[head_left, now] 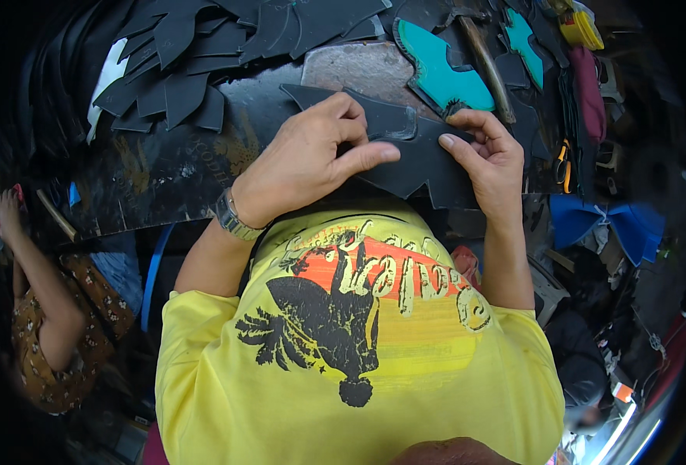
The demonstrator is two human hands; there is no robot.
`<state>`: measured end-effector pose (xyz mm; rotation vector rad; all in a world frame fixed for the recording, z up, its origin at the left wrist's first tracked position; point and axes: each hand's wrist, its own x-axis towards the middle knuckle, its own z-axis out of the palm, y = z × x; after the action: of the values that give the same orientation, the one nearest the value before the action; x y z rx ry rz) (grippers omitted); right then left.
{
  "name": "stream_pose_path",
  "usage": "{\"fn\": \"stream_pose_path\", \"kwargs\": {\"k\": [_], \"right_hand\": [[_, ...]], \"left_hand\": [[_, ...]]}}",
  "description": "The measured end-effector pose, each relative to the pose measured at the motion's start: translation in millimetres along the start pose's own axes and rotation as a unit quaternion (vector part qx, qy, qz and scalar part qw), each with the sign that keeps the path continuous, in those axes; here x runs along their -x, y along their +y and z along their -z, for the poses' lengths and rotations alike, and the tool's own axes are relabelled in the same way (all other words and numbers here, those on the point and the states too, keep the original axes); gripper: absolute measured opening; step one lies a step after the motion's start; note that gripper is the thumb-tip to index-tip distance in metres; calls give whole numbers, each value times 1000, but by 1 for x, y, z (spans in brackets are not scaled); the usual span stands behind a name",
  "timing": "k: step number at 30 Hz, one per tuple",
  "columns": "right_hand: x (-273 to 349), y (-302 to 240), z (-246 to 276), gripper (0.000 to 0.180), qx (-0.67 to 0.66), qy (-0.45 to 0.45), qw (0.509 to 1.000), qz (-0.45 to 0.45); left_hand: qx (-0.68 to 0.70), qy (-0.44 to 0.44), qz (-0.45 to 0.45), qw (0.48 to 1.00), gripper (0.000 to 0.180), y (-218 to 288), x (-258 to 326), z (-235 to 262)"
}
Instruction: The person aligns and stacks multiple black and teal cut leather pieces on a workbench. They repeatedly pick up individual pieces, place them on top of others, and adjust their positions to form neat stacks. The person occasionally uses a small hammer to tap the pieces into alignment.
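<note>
A black, flat cut piece (pixel 420 167) of sheet material, leather-like, with notched edges, lies in front of me at the table's near edge. A smaller strip-like black part (pixel 393 120) with a pale outline overlaps its upper side. My left hand (pixel 324 147) lies over the left end, fingers bent on the material, thumb stretched out and apart. Along the upper right edge, my right hand (pixel 486 151) pinches the piece between thumb and index finger; its other fingers are curled. A grey stone slab (pixel 358 66) lies just beyond the piece.
Stacked black cut pieces (pixel 176 39) cover the far left. Teal pieces (pixel 440 66), a wooden-handled hammer (pixel 486 66), a yellow container (pixel 581 29) and orange-handled scissors (pixel 564 165) lie to the right. Another person's arm (pixel 44 298) shows at far left.
</note>
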<state>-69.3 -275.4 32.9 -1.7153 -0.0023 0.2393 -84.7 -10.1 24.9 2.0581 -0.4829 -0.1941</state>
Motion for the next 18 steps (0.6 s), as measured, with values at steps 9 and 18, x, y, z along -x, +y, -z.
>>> {"fn": "stream_pose_path", "kwargs": {"k": [9,18], "right_hand": [[-13,2,-12,28,206,-1,977,55],[-18,5,-18,22,231,8,968,96]], "left_hand": [[-54,90,-10,994,27,-4,-5,-19],[-76,110,-32,990,25,-5,-6,-22]]}}
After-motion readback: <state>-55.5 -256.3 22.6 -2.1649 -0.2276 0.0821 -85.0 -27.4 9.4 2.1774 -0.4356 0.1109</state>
